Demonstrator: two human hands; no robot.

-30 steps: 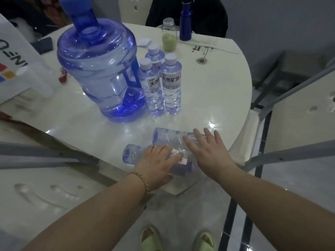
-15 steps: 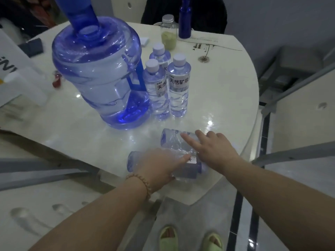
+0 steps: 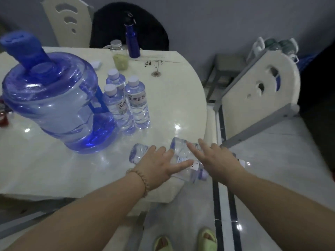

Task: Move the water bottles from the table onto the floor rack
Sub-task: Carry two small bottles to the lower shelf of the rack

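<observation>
Two clear water bottles lie on their sides near the front edge of the white table (image 3: 172,98). My left hand (image 3: 161,165) rests with spread fingers on the nearer lying bottle (image 3: 138,153). Over the farther lying bottle (image 3: 179,144) my right hand (image 3: 217,158) lies with its fingers stretched out. The cap ends of both bottles point right, at the table's edge. Three more small bottles stand upright together behind them: one in front (image 3: 117,107), one to its right (image 3: 138,102) and one at the back (image 3: 115,80).
A large blue water jug (image 3: 54,105) stands left of the upright bottles. At the table's back are a dark blue flask (image 3: 132,42) and a jar (image 3: 119,57). A white chair back (image 3: 262,87) and a grey metal frame (image 3: 221,78) stand on the floor at right.
Both hands stay on the lying bottles. The bottles have slid a little toward the table's right front edge, and my fingers are more spread. My view has lifted, showing the floor at right.
</observation>
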